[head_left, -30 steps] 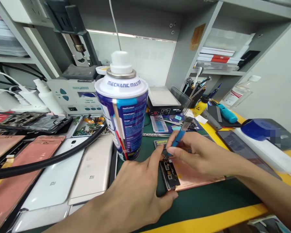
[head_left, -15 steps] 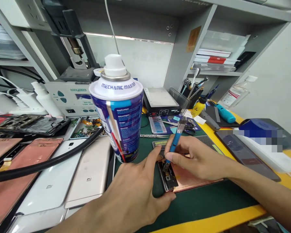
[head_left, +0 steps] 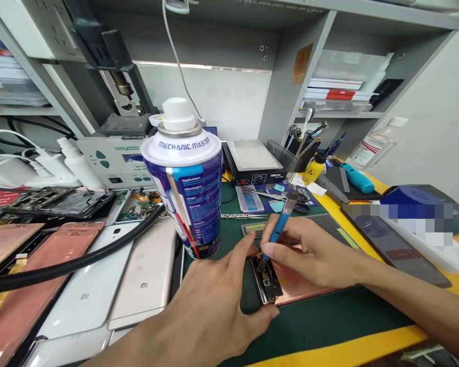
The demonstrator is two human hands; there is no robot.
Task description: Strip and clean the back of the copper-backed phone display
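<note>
In the head view, my left hand (head_left: 214, 295) holds the black end of a copper-coloured phone panel (head_left: 290, 285) between index finger and thumb, one at each long edge. The panel lies on a green mat (head_left: 317, 318). My right hand (head_left: 309, 250) pinches a slim tool with a blue handle (head_left: 279, 228). A flat metal piece tops this tool, and its dark lower tip meets the panel's black end (head_left: 270, 288); its exact kind is unclear. My right hand partly covers the panel. Just beyond my left hand stands a purple-and-white spray can (head_left: 191, 204).
Several phone backs (head_left: 145, 275) lie at left, crossed by a thick black hose (head_left: 80, 262). Behind are a soldering station (head_left: 126, 158) and a black heating plate (head_left: 258, 176). A dark phone (head_left: 393, 247) and a white box (head_left: 424, 234) lie at right.
The camera view has shifted slightly. The blue-handled tool's lower end has moved a little over the panel's black end. Both hands keep nearly the same hold.
</note>
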